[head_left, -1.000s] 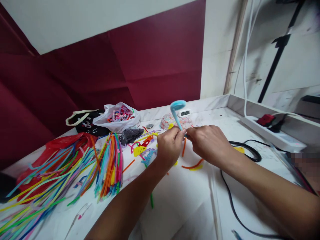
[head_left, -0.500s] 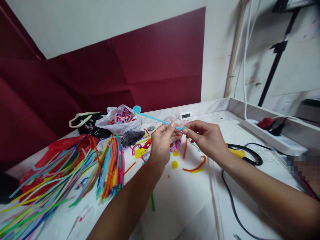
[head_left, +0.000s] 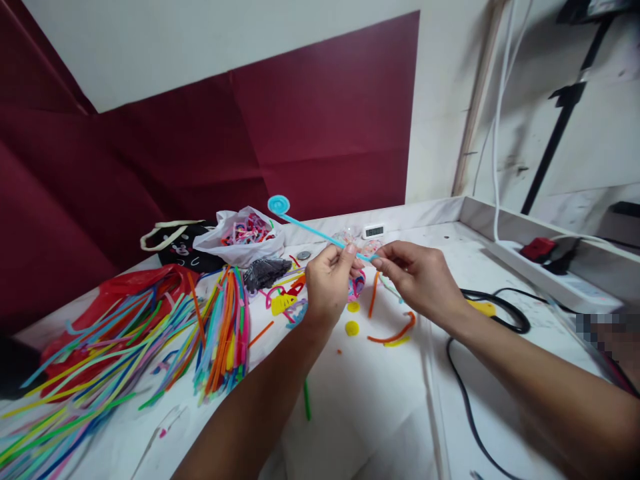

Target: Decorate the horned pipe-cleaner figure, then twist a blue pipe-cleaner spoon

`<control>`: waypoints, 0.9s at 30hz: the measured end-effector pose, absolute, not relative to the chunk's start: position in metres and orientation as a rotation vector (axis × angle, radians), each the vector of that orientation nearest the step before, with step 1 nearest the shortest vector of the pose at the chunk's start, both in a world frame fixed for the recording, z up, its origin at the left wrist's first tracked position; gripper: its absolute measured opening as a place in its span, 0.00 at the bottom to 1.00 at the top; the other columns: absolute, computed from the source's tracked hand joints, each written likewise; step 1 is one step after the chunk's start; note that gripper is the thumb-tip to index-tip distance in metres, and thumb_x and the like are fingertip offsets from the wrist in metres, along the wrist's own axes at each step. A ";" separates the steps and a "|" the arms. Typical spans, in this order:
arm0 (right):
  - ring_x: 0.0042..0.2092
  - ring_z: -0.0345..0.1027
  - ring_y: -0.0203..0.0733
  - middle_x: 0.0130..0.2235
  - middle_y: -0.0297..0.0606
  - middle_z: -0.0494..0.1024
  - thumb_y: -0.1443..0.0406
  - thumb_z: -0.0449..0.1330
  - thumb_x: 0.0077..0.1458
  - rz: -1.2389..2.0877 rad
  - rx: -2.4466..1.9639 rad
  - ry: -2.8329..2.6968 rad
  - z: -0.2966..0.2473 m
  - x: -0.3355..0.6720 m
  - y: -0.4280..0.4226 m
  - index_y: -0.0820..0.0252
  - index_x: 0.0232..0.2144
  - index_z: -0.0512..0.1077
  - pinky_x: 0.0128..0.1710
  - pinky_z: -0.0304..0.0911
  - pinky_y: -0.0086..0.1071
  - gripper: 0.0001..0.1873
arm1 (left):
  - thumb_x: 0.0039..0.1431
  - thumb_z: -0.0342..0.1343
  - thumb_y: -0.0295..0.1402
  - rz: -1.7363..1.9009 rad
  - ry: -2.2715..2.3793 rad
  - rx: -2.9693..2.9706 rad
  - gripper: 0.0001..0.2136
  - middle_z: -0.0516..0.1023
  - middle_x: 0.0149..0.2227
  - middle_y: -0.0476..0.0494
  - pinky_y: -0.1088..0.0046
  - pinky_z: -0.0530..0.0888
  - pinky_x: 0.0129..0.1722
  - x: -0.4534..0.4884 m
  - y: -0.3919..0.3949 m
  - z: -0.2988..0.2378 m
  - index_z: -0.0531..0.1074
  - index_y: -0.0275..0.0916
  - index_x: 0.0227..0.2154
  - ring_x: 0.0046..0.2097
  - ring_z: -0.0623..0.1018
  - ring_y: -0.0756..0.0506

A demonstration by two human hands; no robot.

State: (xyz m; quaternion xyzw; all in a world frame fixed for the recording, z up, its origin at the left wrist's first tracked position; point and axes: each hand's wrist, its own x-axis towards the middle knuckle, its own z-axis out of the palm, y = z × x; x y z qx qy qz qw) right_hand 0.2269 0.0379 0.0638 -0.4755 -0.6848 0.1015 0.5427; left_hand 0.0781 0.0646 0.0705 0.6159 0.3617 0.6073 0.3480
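A light-blue pipe cleaner (head_left: 313, 231) is held between my two hands above the table, its far end wound into a flat spiral that points up and left. My left hand (head_left: 327, 280) pinches it around the middle between thumb and fingers. At the near end, the thumb and fingertips of my right hand (head_left: 417, 277) are closed on it. Below them on the table lie yellow discs (head_left: 352, 328), a curved orange pipe cleaner (head_left: 395, 333) and a yellow piece (head_left: 284, 305) coiled from pipe cleaner.
Many loose coloured pipe cleaners (head_left: 115, 360) spread over the left side beside a red plastic bag (head_left: 113, 293). A white bag (head_left: 225, 250) of small coloured pieces and a black pouch (head_left: 177, 250) stand behind. On the right are a power strip (head_left: 575, 283) and black cable (head_left: 465, 393).
The spiral end of the light-blue pipe cleaner has tilted toward me and looks rounder. My left hand has turned, its fingers more curled. The view has shifted slightly.
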 end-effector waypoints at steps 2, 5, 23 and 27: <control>0.27 0.65 0.35 0.27 0.34 0.75 0.65 0.59 0.56 0.132 -1.159 -1.707 0.066 0.228 0.036 0.61 0.30 0.74 0.29 0.57 0.30 0.05 | 0.59 0.56 0.40 1.572 0.996 1.703 0.15 0.75 0.22 0.50 0.78 0.70 0.28 0.076 0.063 0.069 0.70 0.37 0.22 0.24 0.74 0.53; 0.28 0.66 0.37 0.28 0.36 0.76 0.68 0.58 0.57 -0.044 -1.229 -1.821 0.070 0.228 0.034 0.62 0.30 0.73 0.30 0.57 0.30 0.05 | 0.60 0.55 0.41 1.566 1.064 1.846 0.15 0.75 0.22 0.50 0.76 0.69 0.29 0.076 0.061 0.067 0.69 0.38 0.21 0.24 0.74 0.52; 0.33 0.71 0.41 0.33 0.40 0.79 0.67 0.56 0.59 -0.051 -1.406 -1.900 0.074 0.226 0.030 0.61 0.33 0.73 0.33 0.57 0.32 0.06 | 0.58 0.57 0.40 1.506 1.012 1.711 0.15 0.71 0.19 0.51 0.76 0.65 0.26 0.080 0.063 0.067 0.69 0.38 0.19 0.22 0.68 0.53; 0.30 0.70 0.38 0.29 0.35 0.78 0.62 0.60 0.56 0.242 -1.160 -1.624 0.064 0.222 0.036 0.59 0.31 0.74 0.34 0.61 0.31 0.06 | 0.54 0.60 0.41 1.486 0.877 1.332 0.15 0.70 0.19 0.51 0.79 0.63 0.22 0.082 0.064 0.072 0.70 0.36 0.20 0.20 0.67 0.55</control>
